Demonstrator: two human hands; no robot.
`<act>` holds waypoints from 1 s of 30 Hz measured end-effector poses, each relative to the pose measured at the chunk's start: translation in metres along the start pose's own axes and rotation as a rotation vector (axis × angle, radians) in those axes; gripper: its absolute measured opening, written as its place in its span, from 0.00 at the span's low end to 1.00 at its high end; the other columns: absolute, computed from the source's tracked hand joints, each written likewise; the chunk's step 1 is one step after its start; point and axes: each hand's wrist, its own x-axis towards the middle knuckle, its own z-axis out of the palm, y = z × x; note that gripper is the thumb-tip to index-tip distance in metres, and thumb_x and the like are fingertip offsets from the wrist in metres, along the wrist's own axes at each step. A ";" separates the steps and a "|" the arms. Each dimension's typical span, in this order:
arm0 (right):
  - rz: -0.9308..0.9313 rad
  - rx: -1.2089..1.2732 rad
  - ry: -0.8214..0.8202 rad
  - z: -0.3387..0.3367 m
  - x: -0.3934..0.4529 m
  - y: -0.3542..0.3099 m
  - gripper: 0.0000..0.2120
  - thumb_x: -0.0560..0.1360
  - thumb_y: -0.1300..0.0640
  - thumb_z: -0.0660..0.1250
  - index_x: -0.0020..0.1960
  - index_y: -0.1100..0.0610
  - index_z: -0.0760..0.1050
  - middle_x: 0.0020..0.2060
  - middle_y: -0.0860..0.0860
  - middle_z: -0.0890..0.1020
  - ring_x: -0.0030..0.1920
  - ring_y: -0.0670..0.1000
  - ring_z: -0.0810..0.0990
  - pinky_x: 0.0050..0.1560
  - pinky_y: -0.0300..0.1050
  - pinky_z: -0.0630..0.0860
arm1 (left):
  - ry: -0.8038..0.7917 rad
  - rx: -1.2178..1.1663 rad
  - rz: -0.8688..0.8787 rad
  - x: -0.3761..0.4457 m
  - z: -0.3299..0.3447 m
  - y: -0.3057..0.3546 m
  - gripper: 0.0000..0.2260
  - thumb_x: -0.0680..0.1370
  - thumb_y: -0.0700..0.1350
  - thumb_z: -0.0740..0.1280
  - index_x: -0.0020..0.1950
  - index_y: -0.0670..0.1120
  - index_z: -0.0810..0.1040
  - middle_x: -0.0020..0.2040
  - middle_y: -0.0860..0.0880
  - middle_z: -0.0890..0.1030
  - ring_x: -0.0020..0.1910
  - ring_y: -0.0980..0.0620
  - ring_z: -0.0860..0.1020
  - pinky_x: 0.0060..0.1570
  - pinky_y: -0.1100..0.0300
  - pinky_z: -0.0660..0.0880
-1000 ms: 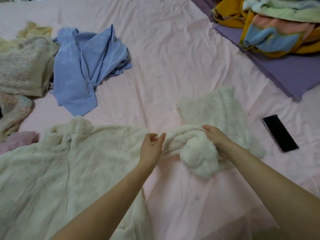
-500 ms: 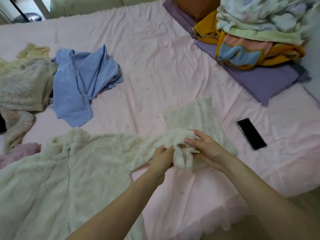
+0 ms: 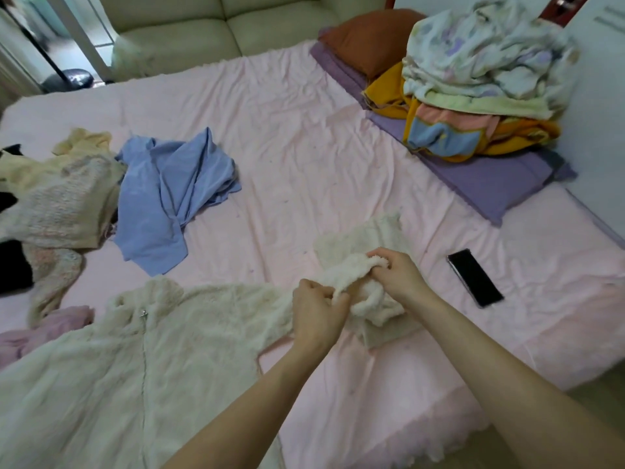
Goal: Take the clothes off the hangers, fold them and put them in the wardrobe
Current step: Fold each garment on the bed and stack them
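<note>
A cream fluffy zip jacket (image 3: pixel 128 360) lies spread on the pink bed (image 3: pixel 287 157), its zipper pull near the collar. Its right sleeve (image 3: pixel 365 292) is bunched up between my hands. My left hand (image 3: pixel 316 313) grips the sleeve near the shoulder side. My right hand (image 3: pixel 395 274) pinches the sleeve's cuff end, fingers curled into the fleece. No hanger is in view.
A blue garment (image 3: pixel 169 198) and a heap of knitted clothes (image 3: pixel 54 198) lie at the left. A black phone (image 3: pixel 475 277) rests right of my hands. Folded blankets (image 3: pixel 480 82) sit on a purple mat (image 3: pixel 490 177) at the back right. A sofa (image 3: pixel 209 25) stands behind the bed.
My hands came closer together on the sleeve, and my left hand closed on it. The sleeve is more bunched. The camera tilted up, showing more of the room.
</note>
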 end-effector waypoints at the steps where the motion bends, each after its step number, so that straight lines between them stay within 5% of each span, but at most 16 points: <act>1: -0.054 -0.112 0.036 -0.006 0.001 -0.002 0.12 0.74 0.70 0.61 0.48 0.59 0.80 0.37 0.49 0.81 0.43 0.50 0.78 0.39 0.38 0.72 | -0.057 -0.014 -0.004 -0.002 0.002 0.005 0.15 0.70 0.50 0.64 0.26 0.45 0.69 0.32 0.51 0.68 0.32 0.54 0.67 0.34 0.59 0.63; 3: -0.146 -0.313 0.058 -0.020 0.001 -0.005 0.16 0.73 0.70 0.59 0.49 0.55 0.81 0.36 0.45 0.79 0.40 0.48 0.77 0.37 0.35 0.69 | -0.341 -0.095 -0.074 -0.008 0.009 0.017 0.18 0.74 0.53 0.65 0.29 0.46 0.67 0.29 0.49 0.69 0.29 0.53 0.68 0.31 0.53 0.68; 6: -0.208 -0.473 0.041 -0.037 -0.004 -0.007 0.19 0.74 0.68 0.58 0.53 0.51 0.80 0.32 0.40 0.76 0.34 0.41 0.74 0.35 0.31 0.66 | -0.631 -0.185 -0.195 -0.013 0.011 0.031 0.17 0.79 0.54 0.64 0.41 0.41 0.80 0.40 0.46 0.83 0.38 0.51 0.80 0.47 0.54 0.79; 10: -0.216 -0.309 -0.082 -0.056 -0.007 -0.012 0.19 0.70 0.71 0.61 0.52 0.53 0.82 0.44 0.46 0.84 0.48 0.42 0.80 0.46 0.33 0.73 | -0.171 -0.059 0.085 0.000 0.010 0.039 0.13 0.74 0.54 0.70 0.51 0.47 0.77 0.48 0.55 0.78 0.44 0.60 0.77 0.45 0.62 0.75; 13: -0.194 -0.146 -0.143 -0.055 -0.012 -0.022 0.17 0.70 0.72 0.64 0.52 0.57 0.81 0.45 0.48 0.83 0.45 0.36 0.80 0.47 0.29 0.73 | -0.273 -0.032 0.169 0.013 0.008 0.045 0.17 0.72 0.52 0.72 0.58 0.50 0.74 0.51 0.56 0.77 0.47 0.58 0.78 0.47 0.60 0.77; 18: -0.043 -0.030 -0.042 -0.049 -0.004 -0.008 0.12 0.71 0.58 0.74 0.53 0.58 0.78 0.47 0.48 0.80 0.48 0.45 0.79 0.50 0.39 0.75 | -0.163 -0.275 -0.027 0.034 0.004 0.052 0.13 0.68 0.49 0.70 0.42 0.40 0.77 0.38 0.45 0.79 0.38 0.43 0.82 0.43 0.43 0.81; 22: 0.020 -0.113 -0.006 -0.051 0.001 0.007 0.13 0.74 0.56 0.70 0.39 0.65 0.72 0.32 0.58 0.71 0.34 0.53 0.70 0.36 0.47 0.71 | -0.297 -0.403 -0.120 0.039 -0.007 0.052 0.04 0.75 0.38 0.70 0.41 0.40 0.76 0.35 0.47 0.75 0.36 0.50 0.77 0.44 0.55 0.81; 25: 0.029 -0.058 0.195 -0.058 0.008 0.008 0.11 0.74 0.59 0.66 0.41 0.68 0.73 0.37 0.69 0.77 0.36 0.61 0.78 0.38 0.58 0.81 | -0.445 -0.284 -0.113 0.037 -0.017 0.052 0.03 0.77 0.40 0.69 0.44 0.46 0.81 0.36 0.51 0.78 0.36 0.54 0.76 0.42 0.62 0.77; 30: 0.117 0.171 0.149 -0.054 -0.002 -0.008 0.13 0.79 0.56 0.62 0.43 0.65 0.76 0.37 0.58 0.79 0.38 0.53 0.79 0.40 0.51 0.80 | -0.567 -0.460 -0.239 0.031 -0.008 0.074 0.12 0.82 0.50 0.59 0.54 0.48 0.82 0.47 0.51 0.83 0.43 0.53 0.81 0.48 0.60 0.77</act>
